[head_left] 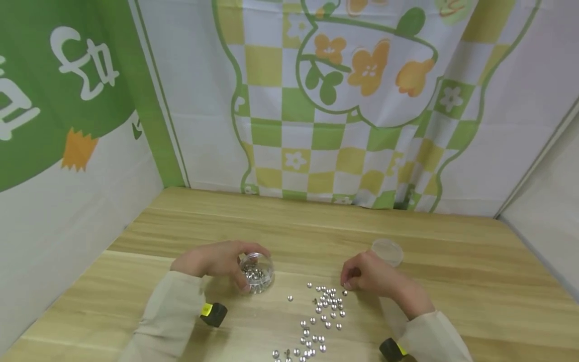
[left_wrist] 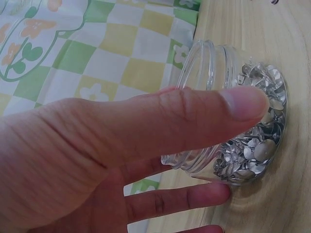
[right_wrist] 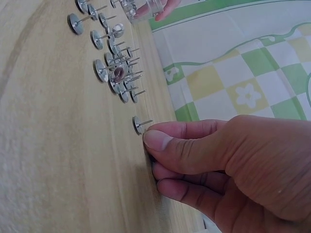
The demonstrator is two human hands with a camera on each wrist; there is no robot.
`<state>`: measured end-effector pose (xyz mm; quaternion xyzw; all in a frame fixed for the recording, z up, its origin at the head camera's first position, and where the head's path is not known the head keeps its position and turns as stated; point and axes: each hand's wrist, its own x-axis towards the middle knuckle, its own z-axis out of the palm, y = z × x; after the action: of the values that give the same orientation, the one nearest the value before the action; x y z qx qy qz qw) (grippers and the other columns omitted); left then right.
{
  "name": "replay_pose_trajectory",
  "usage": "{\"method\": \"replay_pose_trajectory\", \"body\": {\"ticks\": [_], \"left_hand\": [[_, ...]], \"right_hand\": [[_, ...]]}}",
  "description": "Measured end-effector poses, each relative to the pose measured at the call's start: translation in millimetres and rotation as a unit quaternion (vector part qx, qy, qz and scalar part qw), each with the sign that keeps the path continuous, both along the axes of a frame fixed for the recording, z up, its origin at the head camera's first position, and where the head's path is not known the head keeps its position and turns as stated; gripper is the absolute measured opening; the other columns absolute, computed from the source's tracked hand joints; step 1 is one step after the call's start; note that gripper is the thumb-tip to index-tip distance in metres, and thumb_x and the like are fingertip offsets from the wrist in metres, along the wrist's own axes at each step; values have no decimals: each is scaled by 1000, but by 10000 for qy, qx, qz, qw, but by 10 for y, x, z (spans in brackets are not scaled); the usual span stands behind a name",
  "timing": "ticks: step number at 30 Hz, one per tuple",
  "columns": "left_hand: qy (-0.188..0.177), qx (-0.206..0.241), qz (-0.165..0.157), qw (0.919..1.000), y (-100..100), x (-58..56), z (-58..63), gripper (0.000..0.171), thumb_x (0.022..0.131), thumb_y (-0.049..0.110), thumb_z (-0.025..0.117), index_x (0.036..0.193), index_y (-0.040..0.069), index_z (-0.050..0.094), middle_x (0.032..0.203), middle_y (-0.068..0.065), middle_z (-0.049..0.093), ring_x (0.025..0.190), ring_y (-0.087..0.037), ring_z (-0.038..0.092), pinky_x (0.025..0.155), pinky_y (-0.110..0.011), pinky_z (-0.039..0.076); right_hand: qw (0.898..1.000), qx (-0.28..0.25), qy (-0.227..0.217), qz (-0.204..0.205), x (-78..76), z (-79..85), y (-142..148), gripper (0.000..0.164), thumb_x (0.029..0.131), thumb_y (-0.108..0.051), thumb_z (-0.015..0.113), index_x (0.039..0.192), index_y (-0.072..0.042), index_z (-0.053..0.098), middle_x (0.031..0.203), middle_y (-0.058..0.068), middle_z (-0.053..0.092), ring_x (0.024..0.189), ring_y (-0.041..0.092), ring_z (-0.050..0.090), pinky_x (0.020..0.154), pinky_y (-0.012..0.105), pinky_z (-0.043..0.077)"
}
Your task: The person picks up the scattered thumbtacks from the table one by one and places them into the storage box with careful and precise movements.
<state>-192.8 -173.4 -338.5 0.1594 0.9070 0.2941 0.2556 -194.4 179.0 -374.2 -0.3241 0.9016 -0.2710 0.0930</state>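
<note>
A clear round jar [head_left: 258, 274] with many silver thumbtacks [left_wrist: 252, 150] inside stands on the table, tilted in the left wrist view. My left hand [head_left: 221, 259] grips its side, with the thumb across the near wall. My right hand [head_left: 368, 274] is low at the table, its thumb and index fingertips pinched together. A silvery bit shows at those tips in the head view, seemingly a thumbtack, mostly hidden by the fingers. Just beside them a loose thumbtack [right_wrist: 137, 125] rests on its head, pin up. More loose thumbtacks [head_left: 327, 299] lie scattered between my hands.
A clear round lid [head_left: 387, 252] lies on the wooden table [head_left: 203, 211] behind my right hand. Printed curtains [head_left: 316, 166] hang at the table's back edge and along the left. Black wrist devices [head_left: 214, 314] sit below both wrists.
</note>
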Motion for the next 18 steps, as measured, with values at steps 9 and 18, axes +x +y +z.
{"method": "replay_pose_trajectory", "body": {"ticks": [9, 18], "left_hand": [[14, -23, -50, 10000, 4, -9, 13, 74, 65, 16, 86, 128, 39, 56, 132, -3, 56, 104, -22, 54, 98, -52, 41], [83, -46, -56, 9999, 4, -23, 2, 74, 65, 17, 86, 129, 39, 56, 129, -1, 57, 102, -22, 54, 96, -50, 42]], "right_hand": [[10000, -88, -40, -1, -5, -51, 6, 12, 81, -7, 74, 76, -18, 70, 74, -11, 68, 66, -2, 53, 62, 18, 46], [9999, -138, -57, -22, -34, -45, 3, 12, 80, -7, 74, 76, -18, 71, 74, -11, 69, 68, -2, 54, 64, 18, 47]]}}
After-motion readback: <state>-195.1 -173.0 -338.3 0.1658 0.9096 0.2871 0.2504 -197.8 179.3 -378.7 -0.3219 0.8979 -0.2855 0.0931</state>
